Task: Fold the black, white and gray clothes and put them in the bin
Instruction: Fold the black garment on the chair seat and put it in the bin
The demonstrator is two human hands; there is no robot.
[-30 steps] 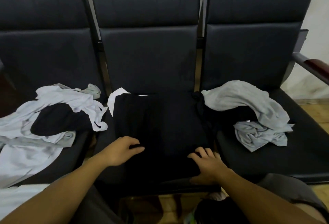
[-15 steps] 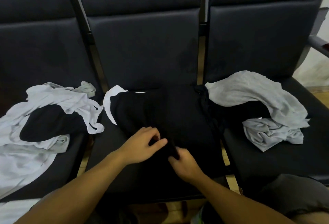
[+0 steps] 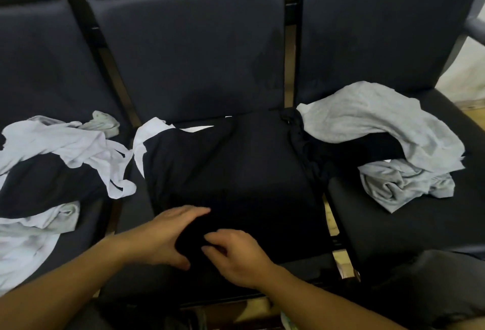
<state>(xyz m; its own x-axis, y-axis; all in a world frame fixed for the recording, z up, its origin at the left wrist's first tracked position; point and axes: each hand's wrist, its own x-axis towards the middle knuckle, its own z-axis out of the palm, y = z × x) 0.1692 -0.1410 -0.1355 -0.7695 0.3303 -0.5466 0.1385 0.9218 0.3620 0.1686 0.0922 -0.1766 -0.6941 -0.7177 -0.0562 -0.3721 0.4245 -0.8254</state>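
Note:
A black garment (image 3: 231, 167) lies spread over the middle seat, with a white piece (image 3: 147, 138) showing at its far left corner. Both hands are at its near edge. My left hand (image 3: 168, 235) grips a bunched fold of the black cloth between thumb and fingers. Just right of it, my right hand (image 3: 236, 256) pinches the same fold with curled fingers. White and gray clothes (image 3: 65, 143) lie heaped around a black one (image 3: 47, 182) on the left seat. A gray pile (image 3: 380, 125) covers more black cloth (image 3: 367, 151) on the right seat. No bin is in view.
Three dark padded seats (image 3: 189, 48) stand in a row with upright backs behind the clothes. A metal armrest (image 3: 475, 27) juts out at the far right. Wooden floor (image 3: 475, 114) shows beyond the right seat and under the front edge.
My hands came together from the garment's two near corners to its near middle and have bunched the cloth there. The view has tilted down and moved closer.

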